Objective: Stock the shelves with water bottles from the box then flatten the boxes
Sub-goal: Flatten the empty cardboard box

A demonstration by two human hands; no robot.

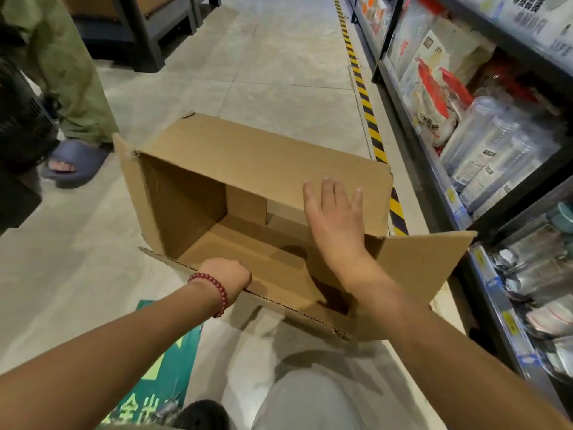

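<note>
Cardboard box [217, 156], interior bare, flaps open.

Left hand [228, 276] fingers hidden behind box [248, 156] flap; shelf [440, 169] goods blurred

Plain brown box [248, 156]; red bead bracelet [214, 288]; yellow-and-black striped floor tape [369, 119]; green floor sign [161, 377]; blue-grey slipper [74, 159].

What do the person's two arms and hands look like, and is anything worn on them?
Both forearms are bare; no sleeve shows anywhere in view. The left hand has a bracelet of round dark red beads around its wrist. The right hand wears no glove, ring or band that shows. No watch or marking shows on either arm.
</note>
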